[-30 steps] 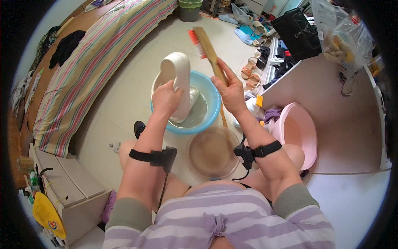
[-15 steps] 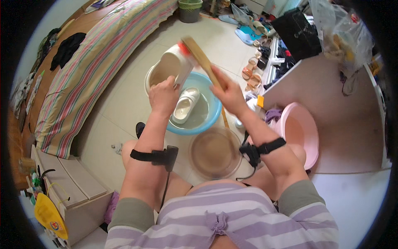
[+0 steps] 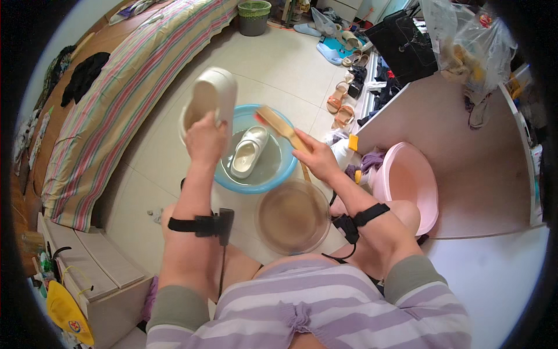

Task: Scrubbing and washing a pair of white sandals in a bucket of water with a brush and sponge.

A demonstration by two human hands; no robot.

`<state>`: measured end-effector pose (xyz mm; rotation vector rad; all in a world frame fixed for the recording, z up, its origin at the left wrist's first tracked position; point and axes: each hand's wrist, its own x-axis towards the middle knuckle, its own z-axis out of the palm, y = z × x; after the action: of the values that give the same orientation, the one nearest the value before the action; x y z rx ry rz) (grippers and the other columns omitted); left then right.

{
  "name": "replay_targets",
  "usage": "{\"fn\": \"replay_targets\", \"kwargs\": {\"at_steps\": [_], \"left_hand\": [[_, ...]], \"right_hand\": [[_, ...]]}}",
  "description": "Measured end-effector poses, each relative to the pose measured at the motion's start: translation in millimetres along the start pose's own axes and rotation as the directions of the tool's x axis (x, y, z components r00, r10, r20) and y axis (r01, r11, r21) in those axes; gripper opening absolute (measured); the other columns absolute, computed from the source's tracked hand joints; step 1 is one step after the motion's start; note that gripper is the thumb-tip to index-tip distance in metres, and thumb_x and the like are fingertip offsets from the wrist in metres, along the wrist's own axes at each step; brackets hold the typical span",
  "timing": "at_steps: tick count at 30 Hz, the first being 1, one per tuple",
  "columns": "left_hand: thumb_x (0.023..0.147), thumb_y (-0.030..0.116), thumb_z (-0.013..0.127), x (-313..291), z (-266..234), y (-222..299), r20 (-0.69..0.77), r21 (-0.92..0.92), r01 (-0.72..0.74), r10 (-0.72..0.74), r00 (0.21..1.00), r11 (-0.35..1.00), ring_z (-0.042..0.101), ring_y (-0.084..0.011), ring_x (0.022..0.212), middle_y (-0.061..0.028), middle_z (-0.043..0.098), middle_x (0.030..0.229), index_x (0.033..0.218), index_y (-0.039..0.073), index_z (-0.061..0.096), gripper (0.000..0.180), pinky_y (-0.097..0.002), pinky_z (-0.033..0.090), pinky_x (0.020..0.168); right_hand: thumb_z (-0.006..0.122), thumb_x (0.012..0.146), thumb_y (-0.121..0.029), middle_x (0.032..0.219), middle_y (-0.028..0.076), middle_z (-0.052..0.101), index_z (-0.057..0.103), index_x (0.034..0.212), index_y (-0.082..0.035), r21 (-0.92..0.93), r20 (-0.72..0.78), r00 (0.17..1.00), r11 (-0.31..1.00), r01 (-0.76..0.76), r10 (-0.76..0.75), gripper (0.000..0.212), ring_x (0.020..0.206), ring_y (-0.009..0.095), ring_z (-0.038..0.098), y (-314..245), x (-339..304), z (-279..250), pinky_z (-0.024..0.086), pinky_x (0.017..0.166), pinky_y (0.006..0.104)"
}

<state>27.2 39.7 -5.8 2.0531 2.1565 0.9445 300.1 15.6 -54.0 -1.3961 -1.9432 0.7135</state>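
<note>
White shoe (image 3: 220,92): clamped in the left hand (image 3: 206,141), aloft near the left rim of the blue basin (image 3: 256,189).
Wooden brush (image 3: 278,123): right hand (image 3: 318,158) closed round its handle (image 3: 297,141), bristles (image 3: 260,118) apart from that shoe.
Water (image 3: 270,166): I'd scrub above it, holding the shoe steady.

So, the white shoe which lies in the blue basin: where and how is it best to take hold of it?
Probably by the heel rim of the white shoe, from above on the person's near side: its opening faces up and its heel end points toward the person. The left hand holds another shoe and the right hand a brush, so one should be freed first.
</note>
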Motion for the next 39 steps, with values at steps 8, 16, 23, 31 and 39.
{"fn": "replay_targets", "kwargs": {"at_steps": [8, 16, 23, 31, 39], "left_hand": [[0.079, 0.023, 0.064, -24.9, 19.5, 13.9, 0.148, -0.049, -0.257, 0.262, 0.954, 0.965, 0.065, -0.0342, 0.071, -0.0166, 0.064, 0.071, 0.082, 0.007, 0.060, 0.017, -0.0466, 0.048, 0.067], [0.077, 0.012, 0.062, -30.0, 21.4, 13.0, 0.115, -0.020, -0.464, 0.463, 0.879, 0.885, 0.063, -0.0299, 0.065, -0.0112, 0.062, 0.065, 0.074, 0.008, 0.056, 0.008, -0.0414, 0.044, 0.063], [0.073, 0.012, 0.070, -28.1, 8.2, 28.7, 0.020, -0.223, -0.449, 0.464, 0.886, 0.865, 0.061, -0.0295, 0.085, -0.0121, 0.063, 0.087, 0.091, 0.009, 0.062, 0.020, -0.0410, 0.047, 0.074], [0.069, 0.028, 0.079, -12.6, 7.5, 9.2, -0.018, -0.407, 0.076, -0.091, 0.996, 0.910, 0.051, -0.0327, 0.115, -0.0169, 0.054, 0.124, 0.137, 0.004, 0.041, 0.081, -0.0398, 0.043, 0.096], [0.066, 0.035, 0.080, -20.3, 35.2, -4.9, 0.364, -0.666, 0.442, -0.256, 0.896, 0.601, 0.048, -0.0301, 0.122, -0.0213, 0.042, 0.136, 0.145, -0.003, 0.021, 0.105, -0.0381, 0.041, 0.100]], "right_hand": [[0.067, 0.082, -0.027, 0.104, 0.016, 0.065, 0.051, 0.122, 0.001, 0.351, -0.222, 0.970, 0.936, -0.014, 0.098, 0.051, 0.095, 0.019, 0.063, -51.2, 64.5, -7.4, 0.050, 0.082, 0.0319], [0.078, 0.072, -0.035, 0.104, 0.017, 0.063, 0.048, 0.118, 0.004, 0.327, -0.168, 0.967, 0.936, -0.129, 0.192, 0.067, 0.093, 0.023, 0.063, -76.8, 67.4, 5.0, 0.050, 0.080, 0.0327], [0.076, 0.069, -0.026, 0.101, 0.015, 0.062, 0.049, 0.114, 0.003, 0.390, -0.207, 0.967, 0.919, -0.060, 0.151, 0.060, 0.089, 0.021, 0.062, -62.1, 74.2, 6.4, 0.050, 0.079, 0.0320], [0.070, 0.071, -0.013, 0.095, 0.007, 0.058, 0.049, 0.113, 0.001, 0.561, -0.188, 0.966, 0.827, -0.042, 0.177, 0.049, 0.080, 0.014, 0.057, -55.8, 59.8, -5.3, 0.049, 0.070, 0.0256], [0.068, 0.071, -0.008, 0.099, 0.005, 0.056, 0.048, 0.118, -0.001, 0.622, -0.134, 0.983, 0.783, -0.016, 0.126, 0.051, 0.085, 0.012, 0.056, -61.1, 56.3, -10.1, 0.048, 0.075, 0.0255]]}}
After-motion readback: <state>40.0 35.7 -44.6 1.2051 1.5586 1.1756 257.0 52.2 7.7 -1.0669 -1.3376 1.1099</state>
